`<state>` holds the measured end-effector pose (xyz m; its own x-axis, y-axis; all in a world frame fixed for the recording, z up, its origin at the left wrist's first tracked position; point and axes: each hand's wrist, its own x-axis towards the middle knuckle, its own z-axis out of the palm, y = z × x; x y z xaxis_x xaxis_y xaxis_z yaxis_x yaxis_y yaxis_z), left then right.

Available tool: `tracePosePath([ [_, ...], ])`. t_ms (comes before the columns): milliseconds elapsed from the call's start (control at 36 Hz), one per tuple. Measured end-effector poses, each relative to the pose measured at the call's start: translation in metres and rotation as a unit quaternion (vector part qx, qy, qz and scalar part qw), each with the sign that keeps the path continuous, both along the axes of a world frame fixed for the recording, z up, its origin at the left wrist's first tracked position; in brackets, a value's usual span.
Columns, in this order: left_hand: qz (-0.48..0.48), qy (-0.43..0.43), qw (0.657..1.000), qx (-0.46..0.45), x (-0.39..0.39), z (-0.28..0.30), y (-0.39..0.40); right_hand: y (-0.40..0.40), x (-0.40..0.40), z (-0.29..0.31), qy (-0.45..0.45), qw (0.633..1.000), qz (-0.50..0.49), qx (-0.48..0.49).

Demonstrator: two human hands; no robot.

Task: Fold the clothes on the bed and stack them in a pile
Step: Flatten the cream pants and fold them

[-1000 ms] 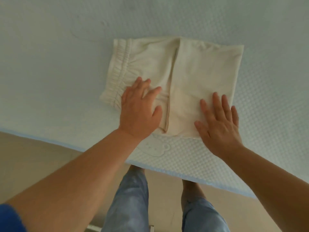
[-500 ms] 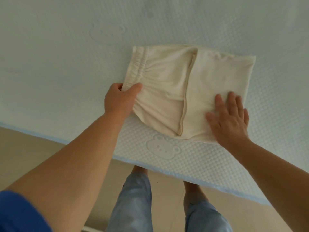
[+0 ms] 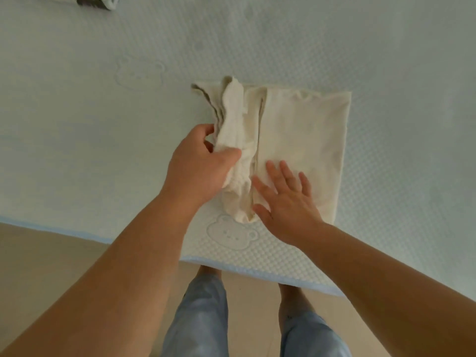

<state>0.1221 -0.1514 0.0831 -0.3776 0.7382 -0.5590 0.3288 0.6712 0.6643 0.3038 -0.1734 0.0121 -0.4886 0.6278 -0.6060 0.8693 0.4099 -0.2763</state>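
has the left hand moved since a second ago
Yes. The left hand was pressing flat on the cream shorts; now it grips their waistband end, lifted over toward the right hand, which stays flat on the cloth.

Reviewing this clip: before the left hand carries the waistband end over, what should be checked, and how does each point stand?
1. Left hand grips the lifted end of the cream shorts: ok.
2. Right hand lies flat, pinning the other half: ok.
3. Pinned half smooth: ok.
4. Lifted end even, unbunched: not ok, crumpled.
5. Shorts fully on the bed: ok, though near its edge.
6. Pile to stack on: cannot tell; only some fabric shows at the top edge.
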Motion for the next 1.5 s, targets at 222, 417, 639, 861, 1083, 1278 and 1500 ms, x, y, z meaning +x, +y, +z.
tracePosePath([
  [222, -0.164, 0.1, 0.981, 0.035, 0.112, -0.016, 0.008, -0.02, 0.035, 0.013, 0.16, 0.97, -0.173, 0.065],
  [417, -0.209, 0.08, 0.975, -0.001, 0.139, -0.048, 0.003, -0.021, 0.088, 0.018, 0.173, 0.912, -0.369, 0.042],
  [639, -0.04, 0.072, 0.994, 0.068, 0.107, -0.048, -0.006, 0.042, 0.038, 0.011, 0.17, 0.81, -0.533, -0.175],
  [861, -0.221, 0.186, 0.941, 0.176, 0.103, -0.043, -0.008, 0.038, 0.033, 0.01, 0.201, 0.829, -0.508, -0.119],
  [1083, -0.365, 0.171, 0.913, 0.058, 0.111, -0.086, 0.002, 0.031, 0.061, 0.003, 0.09, 0.851, -0.517, -0.005],
  [1278, -0.337, 0.132, 0.93, 0.065, 0.109, -0.075, 0.009, 0.054, 0.074, 0.01, 0.163, 0.726, -0.638, -0.197],
  [1500, -0.085, -0.095, 0.99, -0.063, 0.097, -0.022, 0.021, 0.066, 0.023, 0.05, 0.256, 0.835, -0.439, -0.212],
])
